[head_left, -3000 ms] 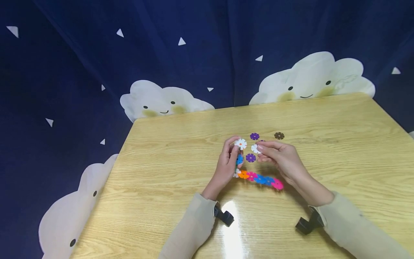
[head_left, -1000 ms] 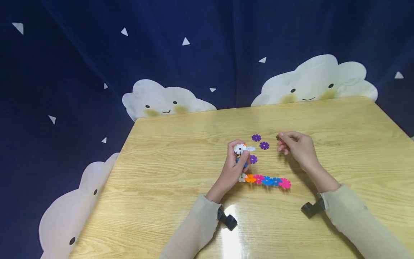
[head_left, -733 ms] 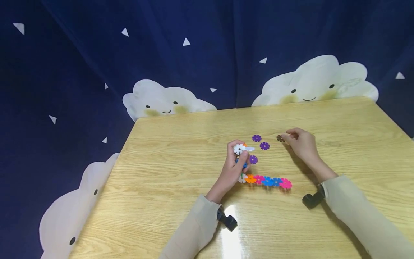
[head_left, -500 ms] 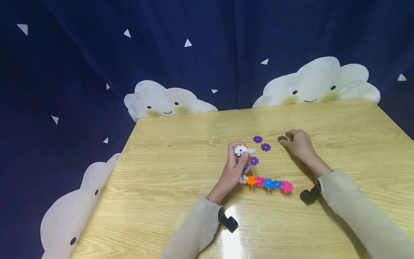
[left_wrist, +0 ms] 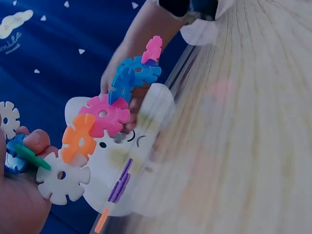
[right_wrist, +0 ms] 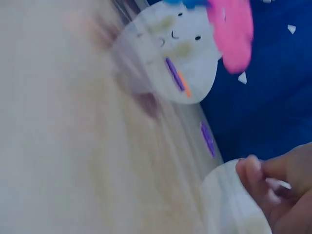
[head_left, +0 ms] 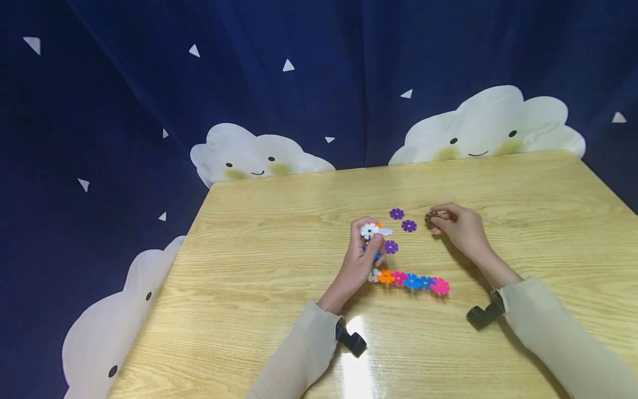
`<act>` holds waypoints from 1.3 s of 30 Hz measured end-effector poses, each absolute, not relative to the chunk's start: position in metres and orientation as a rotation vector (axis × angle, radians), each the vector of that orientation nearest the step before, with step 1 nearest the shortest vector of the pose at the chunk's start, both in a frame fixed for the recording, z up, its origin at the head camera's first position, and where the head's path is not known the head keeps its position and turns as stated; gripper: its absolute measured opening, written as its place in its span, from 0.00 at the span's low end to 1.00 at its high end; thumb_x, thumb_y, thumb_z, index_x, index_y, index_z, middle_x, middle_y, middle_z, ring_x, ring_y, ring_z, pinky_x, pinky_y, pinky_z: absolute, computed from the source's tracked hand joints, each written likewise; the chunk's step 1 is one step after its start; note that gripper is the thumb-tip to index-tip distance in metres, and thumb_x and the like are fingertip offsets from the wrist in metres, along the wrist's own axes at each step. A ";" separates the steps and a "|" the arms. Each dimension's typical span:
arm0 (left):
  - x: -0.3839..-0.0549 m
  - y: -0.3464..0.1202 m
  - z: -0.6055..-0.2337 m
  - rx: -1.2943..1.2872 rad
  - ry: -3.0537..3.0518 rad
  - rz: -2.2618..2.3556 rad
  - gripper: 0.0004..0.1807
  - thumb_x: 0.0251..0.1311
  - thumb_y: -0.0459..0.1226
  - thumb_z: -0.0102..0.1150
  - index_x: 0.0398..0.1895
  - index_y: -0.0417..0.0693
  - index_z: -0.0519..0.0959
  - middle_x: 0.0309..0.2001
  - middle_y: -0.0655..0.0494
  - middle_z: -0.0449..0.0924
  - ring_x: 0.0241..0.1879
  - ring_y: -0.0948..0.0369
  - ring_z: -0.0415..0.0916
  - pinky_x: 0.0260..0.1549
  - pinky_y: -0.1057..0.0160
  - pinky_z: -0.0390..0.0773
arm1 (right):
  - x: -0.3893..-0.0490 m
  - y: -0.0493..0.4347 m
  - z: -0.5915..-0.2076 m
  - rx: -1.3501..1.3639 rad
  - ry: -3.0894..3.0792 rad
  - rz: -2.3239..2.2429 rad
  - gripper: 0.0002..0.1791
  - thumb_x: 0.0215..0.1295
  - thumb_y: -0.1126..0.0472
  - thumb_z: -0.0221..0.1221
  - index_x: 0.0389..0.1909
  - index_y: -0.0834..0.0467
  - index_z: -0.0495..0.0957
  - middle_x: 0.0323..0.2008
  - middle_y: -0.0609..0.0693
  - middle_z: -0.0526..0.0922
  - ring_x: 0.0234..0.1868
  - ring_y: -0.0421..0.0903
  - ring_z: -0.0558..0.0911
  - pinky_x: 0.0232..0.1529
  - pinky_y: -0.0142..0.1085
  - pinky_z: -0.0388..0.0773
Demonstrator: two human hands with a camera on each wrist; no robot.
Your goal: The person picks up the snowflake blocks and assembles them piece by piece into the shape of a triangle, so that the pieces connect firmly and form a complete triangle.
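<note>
In the head view my left hand [head_left: 361, 252] grips a chain of interlocking flower-shaped discs [head_left: 411, 281]. A white disc [head_left: 369, 230] tops it by the fingers, with another white one set edge-on beside it. From the palm, white, orange, pink and blue discs run right to a pink end. The left wrist view shows a green disc [left_wrist: 32, 157] slotted into a white one [left_wrist: 63, 178]. My right hand [head_left: 461, 230] pinches a brown flower disc [head_left: 430, 220] between thumb and fingers. In the right wrist view the fingers [right_wrist: 253, 170] show, but the brown disc is hidden.
Three loose purple discs [head_left: 408, 226] lie on the wooden table [head_left: 269, 238] between the hands. Behind the table hangs a dark blue curtain [head_left: 299, 111] with cloud faces. Each wrist carries a black camera mount [head_left: 353, 339].
A second white disc has joined the left hand's piece. My right hand went from there to the brown disc on the table, pinched it and drew it slightly toward the person.
</note>
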State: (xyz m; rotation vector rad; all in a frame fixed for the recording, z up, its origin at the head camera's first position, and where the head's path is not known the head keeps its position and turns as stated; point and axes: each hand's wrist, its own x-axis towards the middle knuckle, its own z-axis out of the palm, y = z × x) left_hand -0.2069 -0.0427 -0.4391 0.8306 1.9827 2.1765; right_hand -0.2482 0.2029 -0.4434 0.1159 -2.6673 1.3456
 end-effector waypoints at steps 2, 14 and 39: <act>-0.207 -0.043 -0.440 0.823 1.978 2.184 0.18 0.78 0.36 0.33 0.61 0.36 0.48 0.28 0.52 0.63 0.20 0.65 0.60 0.20 0.74 0.63 | -0.242 0.199 -0.441 0.144 -2.606 1.411 0.17 0.65 0.67 0.61 0.54 0.67 0.78 0.37 0.68 0.85 0.24 0.37 0.86 0.31 0.24 0.82; -0.209 -0.043 -0.443 0.798 1.941 2.235 0.20 0.78 0.40 0.35 0.61 0.36 0.48 0.29 0.52 0.63 0.19 0.66 0.60 0.20 0.74 0.63 | -0.207 0.169 -0.419 0.259 -2.257 1.881 0.19 0.66 0.65 0.61 0.54 0.72 0.76 0.30 0.35 0.88 0.30 0.40 0.89 0.37 0.34 0.84; -0.206 -0.039 -0.441 0.779 1.947 2.226 0.19 0.78 0.40 0.33 0.61 0.37 0.46 0.28 0.54 0.63 0.19 0.66 0.60 0.20 0.74 0.64 | -0.186 0.121 -0.414 0.375 -1.846 2.099 0.14 0.63 0.72 0.61 0.46 0.79 0.77 0.35 0.40 0.89 0.30 0.39 0.89 0.37 0.34 0.84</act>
